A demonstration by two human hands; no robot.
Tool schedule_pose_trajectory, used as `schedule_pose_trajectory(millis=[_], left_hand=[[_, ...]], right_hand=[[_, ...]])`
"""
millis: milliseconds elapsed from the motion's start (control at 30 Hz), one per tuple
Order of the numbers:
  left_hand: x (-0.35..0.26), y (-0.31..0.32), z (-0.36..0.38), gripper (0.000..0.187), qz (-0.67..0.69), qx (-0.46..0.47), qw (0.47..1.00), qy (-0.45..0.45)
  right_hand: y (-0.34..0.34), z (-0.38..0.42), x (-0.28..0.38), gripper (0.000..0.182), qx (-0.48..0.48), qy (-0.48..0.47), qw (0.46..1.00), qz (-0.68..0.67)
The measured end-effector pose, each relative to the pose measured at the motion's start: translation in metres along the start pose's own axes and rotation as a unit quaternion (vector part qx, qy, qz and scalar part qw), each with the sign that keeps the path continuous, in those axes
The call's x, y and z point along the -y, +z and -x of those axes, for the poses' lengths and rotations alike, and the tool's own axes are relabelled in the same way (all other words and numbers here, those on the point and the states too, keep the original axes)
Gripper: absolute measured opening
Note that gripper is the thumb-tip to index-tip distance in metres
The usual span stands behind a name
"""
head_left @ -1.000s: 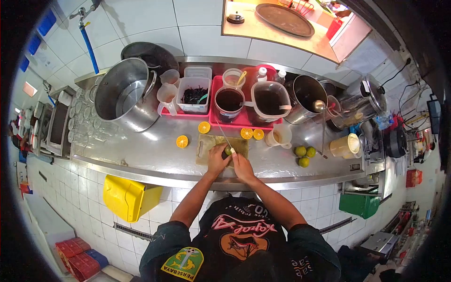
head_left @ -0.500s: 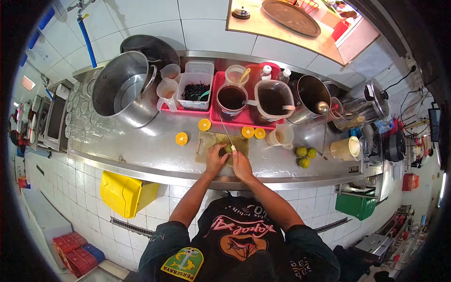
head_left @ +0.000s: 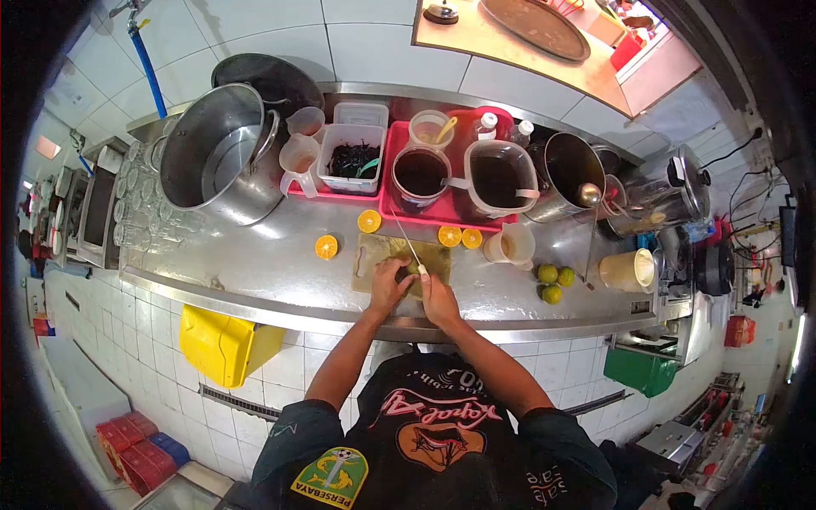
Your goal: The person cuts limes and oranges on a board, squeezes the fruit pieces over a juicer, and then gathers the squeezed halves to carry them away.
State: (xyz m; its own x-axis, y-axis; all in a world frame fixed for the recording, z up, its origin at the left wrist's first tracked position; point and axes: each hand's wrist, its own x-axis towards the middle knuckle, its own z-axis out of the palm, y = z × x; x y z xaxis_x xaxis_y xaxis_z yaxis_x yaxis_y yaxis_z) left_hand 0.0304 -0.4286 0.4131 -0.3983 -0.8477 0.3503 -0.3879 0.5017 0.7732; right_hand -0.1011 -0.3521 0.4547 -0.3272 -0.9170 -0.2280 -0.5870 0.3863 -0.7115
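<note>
On the cutting board (head_left: 365,259), my left hand (head_left: 388,287) pinches a green citrus fruit (head_left: 414,268), partly covered by the fingers. My right hand (head_left: 439,302) is wrapped round the pale handle of a knife (head_left: 409,243). Its blade points up and away over the board, close beside the fruit. Cut orange-fleshed citrus halves lie around the board: one half (head_left: 326,246) to the left, another (head_left: 369,221) behind, and a pair (head_left: 450,236) at the back right. Several whole green citrus fruits (head_left: 547,274) sit together further right.
A big steel pot (head_left: 212,161) stands at the left by rows of glasses (head_left: 140,200). Behind the board, a red tray (head_left: 395,212) carries containers of dark liquid. To the right are a clear jug (head_left: 511,246), a tall pot (head_left: 571,174) and a cream container (head_left: 626,270).
The view has shifted slightly. Both hands stay at the board with the fruit and knife, nearly unchanged.
</note>
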Motion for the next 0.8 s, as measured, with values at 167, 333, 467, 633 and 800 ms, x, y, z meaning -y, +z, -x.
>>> schedule_pose_trajectory(millis=[167, 333, 467, 633, 800], left_hand=[[0.005, 0.004, -0.001, 0.037, 0.015, 0.001, 1.0, -0.013], [0.002, 0.003, -0.001, 0.036, 0.025, 0.0, 0.999, -0.047], [0.003, 0.003, -0.002, 0.038, 0.017, -0.002, 0.999, -0.038], [0.009, 0.009, 0.001, 0.037, 0.014, -0.014, 0.999, -0.028], [0.006, 0.008, 0.0, 0.036, 0.02, -0.027, 0.999, -0.019]], right_hand=[[-0.002, 0.013, -0.016, 0.042, 0.028, -0.008, 1.0, 0.011], [-0.024, 0.065, -0.037, 0.045, 0.052, 0.041, 0.997, 0.034], [-0.021, 0.064, -0.041, 0.049, 0.072, 0.088, 0.992, 0.048], [-0.014, 0.015, -0.002, 0.047, 0.04, 0.016, 0.997, 0.067], [-0.022, 0.035, -0.018, 0.05, 0.049, 0.043, 0.996, 0.06]])
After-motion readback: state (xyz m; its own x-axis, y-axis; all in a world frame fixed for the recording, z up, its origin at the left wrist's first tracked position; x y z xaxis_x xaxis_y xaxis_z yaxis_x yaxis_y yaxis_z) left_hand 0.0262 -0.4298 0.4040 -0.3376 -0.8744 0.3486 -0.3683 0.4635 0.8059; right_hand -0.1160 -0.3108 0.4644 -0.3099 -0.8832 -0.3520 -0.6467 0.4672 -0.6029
